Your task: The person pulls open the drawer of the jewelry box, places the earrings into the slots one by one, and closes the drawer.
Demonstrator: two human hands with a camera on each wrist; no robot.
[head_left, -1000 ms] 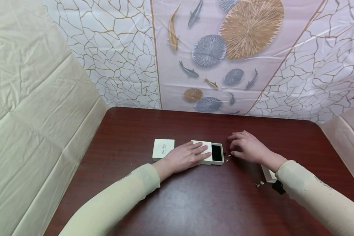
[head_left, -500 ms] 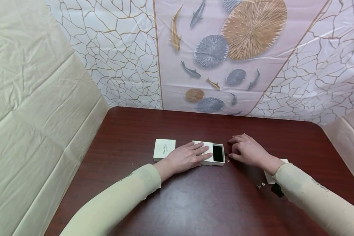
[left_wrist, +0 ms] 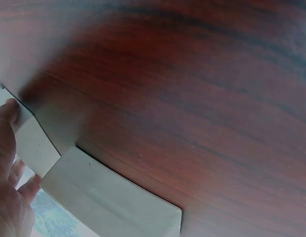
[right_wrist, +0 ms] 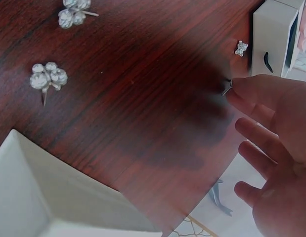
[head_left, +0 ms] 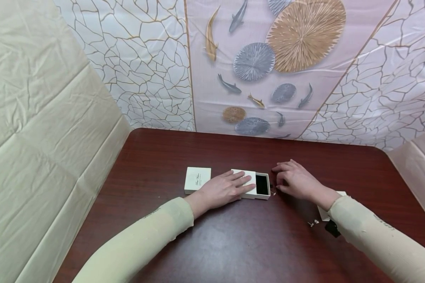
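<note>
Along the left side of the head view, wrinkled cream cloth (head_left: 39,98) rises beside a glossy red-brown table (head_left: 205,251). Left of centre on the wood: closed white box (head_left: 196,177), dark script on top, too small to read surely. Just right of it, left hand (head_left: 221,190) lies palm down on a white box sleeve (head_left: 252,174), fingers spread and fairly straight, pressing flat rather than gripping. From the sleeve's right end projects a white tray (head_left: 263,197), partly out, black lining (head_left: 262,185) showing; short dark tab (right_wrist: 268,62) on its end wall. Top centre, beyond the table: patterned backdrop (head_left: 255,90), printed fish and discs. Just off the tray's right end, 1 sparkling cluster earring (right_wrist: 241,48) on the wood. Next, right of centre, right hand (head_left: 297,181): thumb and index finger pinch a thin shiny stud (right_wrist: 228,88) close to the tabletop; cannot tell if it touches. Other 3 fingers loosely bent. Lower right of that hand, 2 loose earrings (right_wrist: 48,78) near each other, posts visible. Farther right, second white box (head_left: 324,214), partly hidden by the right forearm (head_left: 368,224); black piece (head_left: 332,228) just below it, shape unclear.
</note>
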